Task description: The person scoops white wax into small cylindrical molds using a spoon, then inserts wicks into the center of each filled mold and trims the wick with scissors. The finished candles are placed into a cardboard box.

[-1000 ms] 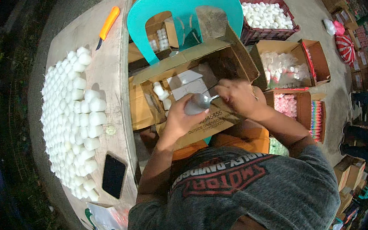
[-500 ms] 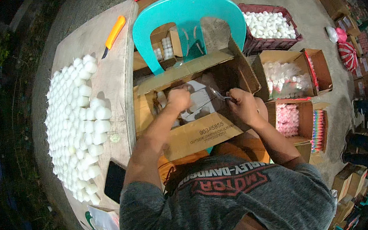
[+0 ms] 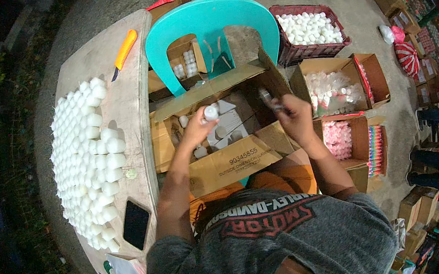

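Observation:
In my left hand [image 3: 197, 131] is a small white candle [image 3: 210, 113], its round end turned up, gripped by thumb and fingers above an open cardboard box [image 3: 217, 171] on my lap. My right hand [image 3: 296, 116] is closed around a thin, shiny grey tool [image 3: 267, 96], over the box's right side. Motion smears this tool, so its kind is unclear. Inside the box lie several more white candles [image 3: 200, 151] and white paper or card [image 3: 231, 119].
On the left table [image 3: 133, 92] are many white candles [image 3: 85, 166], an orange cutter knife [image 3: 125, 51] and a phone [image 3: 136, 224]. A teal chair [image 3: 207, 14] stands ahead. To the right are a candle-filled crate [image 3: 314, 51], a box of clear cups [image 3: 333, 86] and a box of pink pieces [image 3: 337, 139].
My left hand has risen a little and moved left, now showing a white candle in its grip. My right hand has stayed over the box's right side, its shiny tool swung upward.

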`<state>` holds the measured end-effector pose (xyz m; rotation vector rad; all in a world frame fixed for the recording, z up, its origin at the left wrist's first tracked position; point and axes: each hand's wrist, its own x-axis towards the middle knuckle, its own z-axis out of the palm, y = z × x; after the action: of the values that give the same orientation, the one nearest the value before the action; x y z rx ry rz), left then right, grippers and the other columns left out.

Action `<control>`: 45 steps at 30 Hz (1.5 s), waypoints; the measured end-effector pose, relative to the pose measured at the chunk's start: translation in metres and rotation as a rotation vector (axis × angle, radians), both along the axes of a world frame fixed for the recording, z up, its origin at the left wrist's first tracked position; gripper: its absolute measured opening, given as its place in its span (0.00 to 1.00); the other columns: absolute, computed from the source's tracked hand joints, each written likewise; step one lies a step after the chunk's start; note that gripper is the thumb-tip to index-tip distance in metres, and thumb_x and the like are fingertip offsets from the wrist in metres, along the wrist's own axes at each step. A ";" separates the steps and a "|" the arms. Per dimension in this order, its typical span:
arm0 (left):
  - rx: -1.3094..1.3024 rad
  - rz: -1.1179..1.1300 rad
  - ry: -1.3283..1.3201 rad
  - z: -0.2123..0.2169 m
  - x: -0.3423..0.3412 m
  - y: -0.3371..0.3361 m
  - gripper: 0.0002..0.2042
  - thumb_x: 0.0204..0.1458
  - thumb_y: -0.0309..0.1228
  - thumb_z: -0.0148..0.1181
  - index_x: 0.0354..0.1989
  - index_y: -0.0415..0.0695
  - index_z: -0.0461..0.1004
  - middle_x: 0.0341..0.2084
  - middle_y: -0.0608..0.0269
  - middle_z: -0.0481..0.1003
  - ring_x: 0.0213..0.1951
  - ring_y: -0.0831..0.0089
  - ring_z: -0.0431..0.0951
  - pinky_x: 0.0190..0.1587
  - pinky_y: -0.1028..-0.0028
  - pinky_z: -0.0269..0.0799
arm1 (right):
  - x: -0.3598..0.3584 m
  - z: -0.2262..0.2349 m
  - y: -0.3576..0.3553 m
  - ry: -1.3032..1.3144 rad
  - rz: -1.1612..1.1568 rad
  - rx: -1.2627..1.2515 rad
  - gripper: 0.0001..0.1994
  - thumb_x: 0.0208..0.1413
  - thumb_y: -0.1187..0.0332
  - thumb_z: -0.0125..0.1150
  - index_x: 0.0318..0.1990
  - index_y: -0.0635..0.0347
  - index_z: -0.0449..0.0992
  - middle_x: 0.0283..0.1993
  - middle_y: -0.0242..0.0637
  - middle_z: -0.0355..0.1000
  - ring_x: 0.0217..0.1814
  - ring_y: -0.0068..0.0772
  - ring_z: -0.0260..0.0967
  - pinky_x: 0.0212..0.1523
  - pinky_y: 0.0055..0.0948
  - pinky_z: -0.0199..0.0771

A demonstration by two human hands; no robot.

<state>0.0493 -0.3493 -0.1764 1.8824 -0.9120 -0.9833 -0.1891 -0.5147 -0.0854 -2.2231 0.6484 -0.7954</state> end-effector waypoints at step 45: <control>1.231 -0.405 -0.924 -0.095 0.042 -0.009 0.12 0.46 0.34 0.55 0.38 0.47 0.78 0.40 0.47 0.75 0.39 0.61 0.78 0.30 0.59 0.74 | 0.020 -0.066 0.003 0.121 0.098 0.077 0.10 0.38 0.82 0.58 0.28 0.64 0.64 0.28 0.48 0.64 0.35 0.55 0.65 0.31 0.40 0.64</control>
<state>0.0913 -0.3580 -0.2713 3.4586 -1.4015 -0.9728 -0.1692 -0.5113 -0.1515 -2.2271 0.6120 -0.5811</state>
